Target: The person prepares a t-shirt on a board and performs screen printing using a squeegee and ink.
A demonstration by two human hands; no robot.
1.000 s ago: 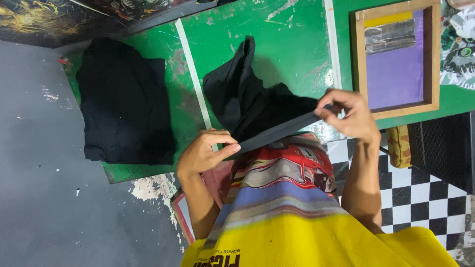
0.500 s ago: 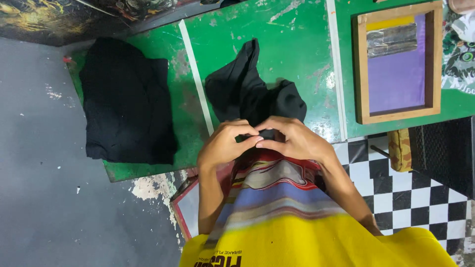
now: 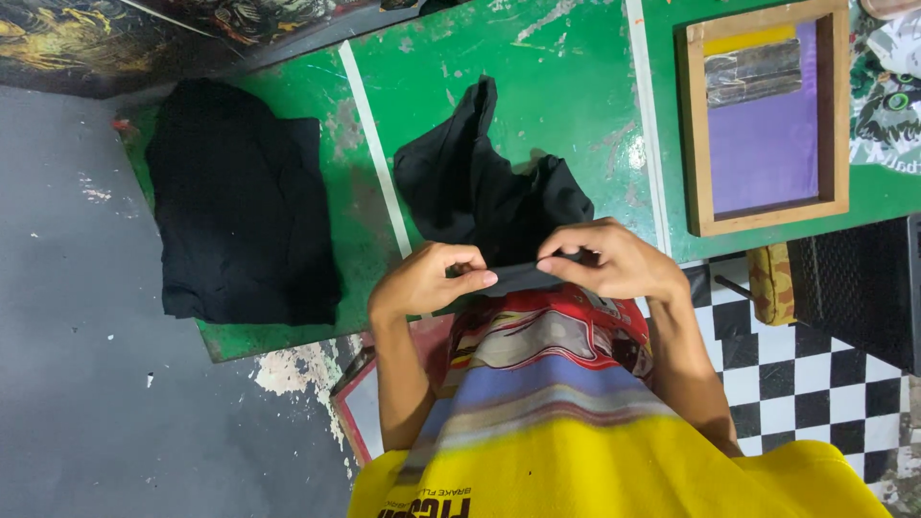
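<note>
A crumpled black garment [image 3: 480,187] lies on the green table [image 3: 566,86] in front of me, with one edge drawn toward my body. My left hand [image 3: 422,280] and my right hand [image 3: 609,259] both pinch that near edge, a short span of black cloth stretched between them just above my striped yellow shirt. The hands are a small gap apart, at the table's near edge.
A stack of folded black garments [image 3: 235,201] rests on the table's left end. A wooden-framed screen with a purple mesh [image 3: 767,115] lies at the right. A white line [image 3: 374,153] crosses the tabletop. Checkered floor [image 3: 806,374] shows at lower right.
My hands were wide apart, stretching the black cloth's edge. They came together at the middle and have since parted slightly, still holding the edge.
</note>
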